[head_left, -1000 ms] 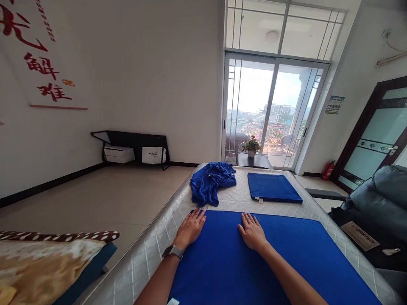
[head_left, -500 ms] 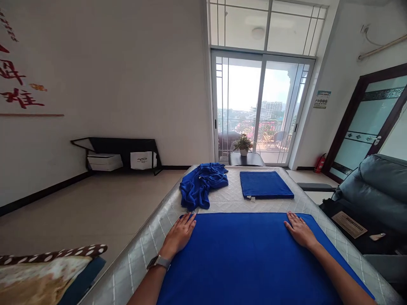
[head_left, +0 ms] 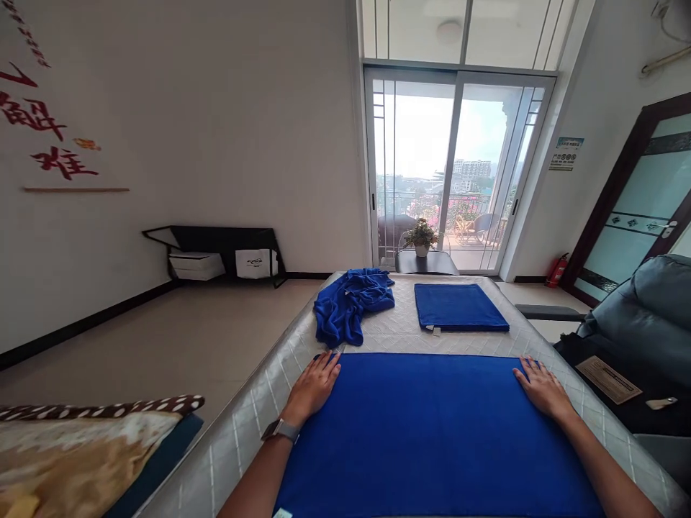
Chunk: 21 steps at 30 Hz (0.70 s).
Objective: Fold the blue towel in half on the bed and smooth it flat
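A blue towel (head_left: 432, 432) lies spread flat on the silvery quilted mattress (head_left: 237, 439) in front of me. My left hand (head_left: 313, 386) rests palm down on its far left corner, fingers stretched out. On the far right corner, my right hand (head_left: 541, 388) lies flat with its fingers spread. Beyond my left hand is a crumpled blue towel (head_left: 353, 306). A neatly folded blue towel (head_left: 458, 307), with a small white label at its near edge, sits farther off to the right. A watch is on my left wrist.
Patterned bedding (head_left: 97, 453) is at lower left. A dark armchair (head_left: 648, 309) holding a black bag stands to the right. Past the mattress are a chair with a potted plant (head_left: 422, 236) and a sliding glass door. A black rack (head_left: 224, 248) stands by the wall.
My right hand has slid right to the towel's far right corner. My left hand stays at its corner. The towel's near edge now shows, and the view has shifted slightly.
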Available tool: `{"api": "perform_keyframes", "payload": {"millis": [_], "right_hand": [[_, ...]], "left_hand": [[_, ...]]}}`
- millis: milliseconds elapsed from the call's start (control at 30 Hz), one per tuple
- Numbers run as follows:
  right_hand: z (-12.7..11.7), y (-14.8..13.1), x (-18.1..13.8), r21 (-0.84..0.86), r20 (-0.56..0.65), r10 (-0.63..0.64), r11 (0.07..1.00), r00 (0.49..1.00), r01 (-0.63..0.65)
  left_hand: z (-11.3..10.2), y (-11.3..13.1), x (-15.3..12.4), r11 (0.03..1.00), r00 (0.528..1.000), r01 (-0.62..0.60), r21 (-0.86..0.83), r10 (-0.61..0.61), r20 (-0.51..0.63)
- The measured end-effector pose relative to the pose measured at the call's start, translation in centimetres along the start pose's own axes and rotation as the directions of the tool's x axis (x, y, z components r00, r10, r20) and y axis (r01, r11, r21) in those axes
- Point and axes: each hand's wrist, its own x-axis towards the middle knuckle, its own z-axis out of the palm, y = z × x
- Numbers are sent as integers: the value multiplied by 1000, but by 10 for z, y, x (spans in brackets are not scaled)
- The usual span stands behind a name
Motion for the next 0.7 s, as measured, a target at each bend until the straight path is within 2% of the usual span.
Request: {"api": "perform_keyframes", "payload": {"millis": [200, 300, 400, 467, 533, 600, 700], "right_hand": [[-14, 8, -10, 30, -39, -70, 997, 997, 72], [-24, -14, -19, 15, -86, -71, 997, 994, 72], [-37, -72, -34, -3, -83, -60, 998, 995, 60], [-45, -127, -54, 16, -53, -179, 984, 982, 180], [-52, -187, -81, 81, -33, -312, 946, 949, 314], [-59, -246, -112, 202, -17, -462, 867, 887, 456], [-66, -320, -151, 338, -21, -649, 711, 761, 616]], "left_hand": [[-4, 6, -1, 1000, 1000, -3, -18, 3, -30], [-2, 5, -1, 1000, 999, -17, -12, 16, -51], [1, 4, 0, 1000, 998, -23, -10, 22, -64], [2, 4, -1, 999, 997, -36, 1, 36, -62], [3, 3, -1, 998, 996, -59, 22, 61, -60], [3, 3, -2, 996, 994, -82, 41, 85, -63], [3, 2, -2, 993, 992, -100, 56, 104, -72]]}}
